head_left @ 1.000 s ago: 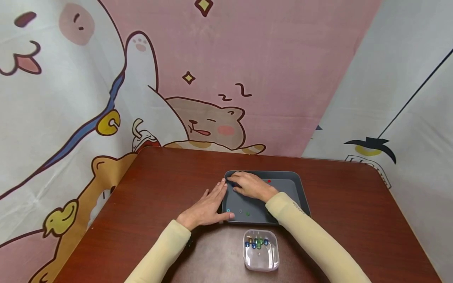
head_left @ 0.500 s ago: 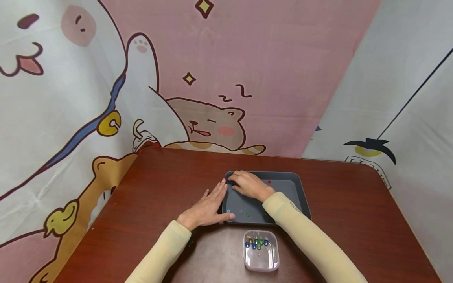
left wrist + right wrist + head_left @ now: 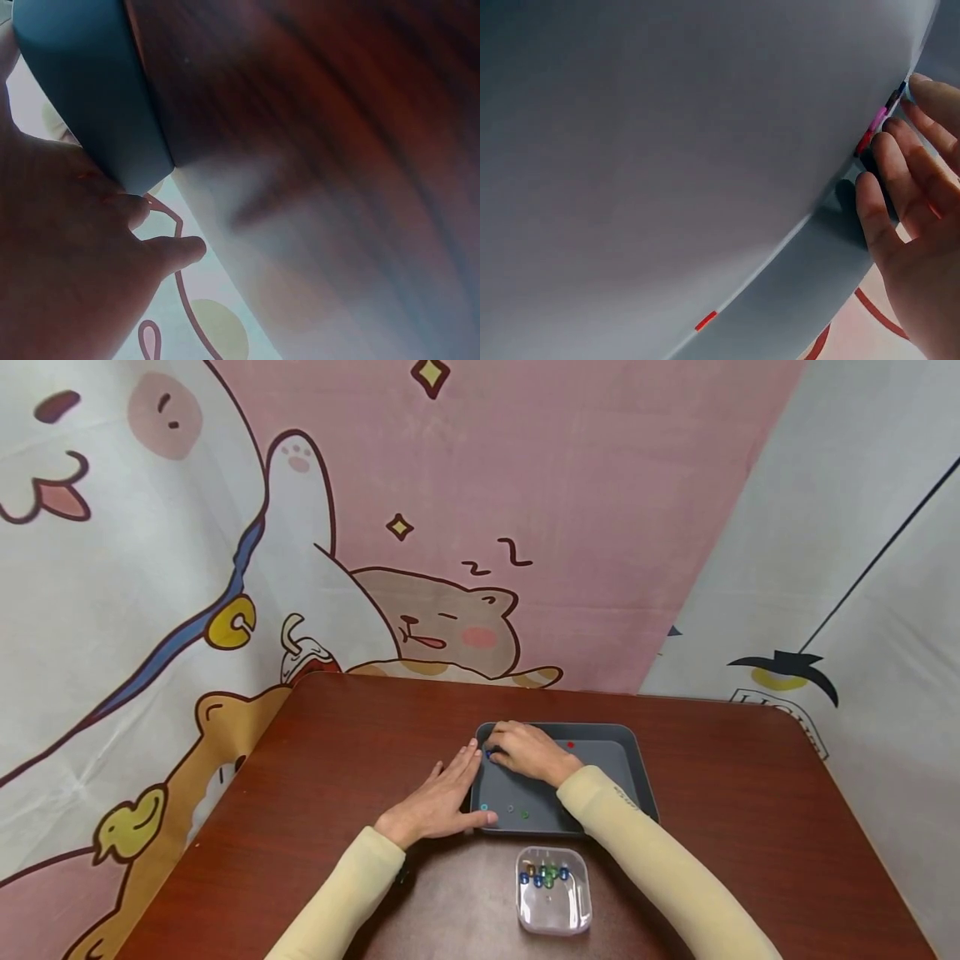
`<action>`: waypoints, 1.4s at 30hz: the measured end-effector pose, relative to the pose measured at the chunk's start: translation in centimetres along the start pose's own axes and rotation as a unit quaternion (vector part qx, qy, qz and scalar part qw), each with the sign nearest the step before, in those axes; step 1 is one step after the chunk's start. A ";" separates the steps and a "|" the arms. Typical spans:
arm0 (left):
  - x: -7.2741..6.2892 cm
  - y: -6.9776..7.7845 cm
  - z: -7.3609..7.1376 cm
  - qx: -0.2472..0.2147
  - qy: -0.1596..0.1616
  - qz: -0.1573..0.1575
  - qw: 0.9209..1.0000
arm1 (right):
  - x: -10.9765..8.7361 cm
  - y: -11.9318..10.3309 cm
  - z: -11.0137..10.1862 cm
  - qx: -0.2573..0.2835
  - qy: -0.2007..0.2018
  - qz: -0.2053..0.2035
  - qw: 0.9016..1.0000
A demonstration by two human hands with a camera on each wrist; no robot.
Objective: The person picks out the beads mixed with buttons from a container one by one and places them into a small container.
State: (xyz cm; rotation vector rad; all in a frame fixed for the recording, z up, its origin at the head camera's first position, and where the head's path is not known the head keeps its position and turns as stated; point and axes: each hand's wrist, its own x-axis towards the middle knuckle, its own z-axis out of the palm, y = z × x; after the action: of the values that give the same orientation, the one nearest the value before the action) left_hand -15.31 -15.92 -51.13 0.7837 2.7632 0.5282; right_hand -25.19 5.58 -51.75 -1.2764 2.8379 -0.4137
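Observation:
My left hand (image 3: 435, 802) lies along the left side of the dark grey tray (image 3: 615, 777), fingers straight against the wall and thumb over the front left corner. In the left wrist view, fingers (image 3: 127, 210) rest beside the tray's outer wall (image 3: 90, 97). My right hand (image 3: 528, 752) reaches into the far left corner, fingers lightly bent. A small blue piece (image 3: 490, 754) shows at its fingertips. In the right wrist view a red piece (image 3: 864, 142), a magenta piece (image 3: 878, 118) and darker ones line the wall's foot, right at the fingertips.
A light blue ring (image 3: 483, 807), a clear ring (image 3: 511, 808) and a green ring (image 3: 525, 815) lie near the tray's front wall. A red piece (image 3: 570, 745) sits by the back wall. In front stands a clear box (image 3: 555, 914) with several glass marbles (image 3: 550, 882).
My right hand has shifted slightly within the far left corner, and the blue piece now shows more at its fingertips. The left hand has stayed in place.

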 end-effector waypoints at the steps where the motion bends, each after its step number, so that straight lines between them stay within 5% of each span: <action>1: 0.0 0.1 0.0 0.000 0.001 0.000 1.000 | -0.1 0.0 -0.2 0.002 0.002 -0.001 1.000; 20: -0.8 0.5 -0.2 0.002 0.037 0.010 0.999 | -5.7 1.3 -6.1 0.027 0.077 0.015 0.997; 31: -2.5 3.5 -0.3 -0.011 0.093 0.129 0.987 | -10.1 0.9 -8.0 0.032 0.123 0.027 0.991; 42: -3.9 6.5 0.5 0.024 0.093 0.252 0.963 | -13.4 -0.1 -7.9 0.031 0.130 0.018 0.991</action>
State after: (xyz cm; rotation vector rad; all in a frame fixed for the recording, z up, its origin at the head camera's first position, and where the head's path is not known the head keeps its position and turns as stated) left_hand -8.95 -12.73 -48.61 1.5407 2.7376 0.6519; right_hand -17.01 17.24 -45.52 -1.2414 3.0235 -0.7110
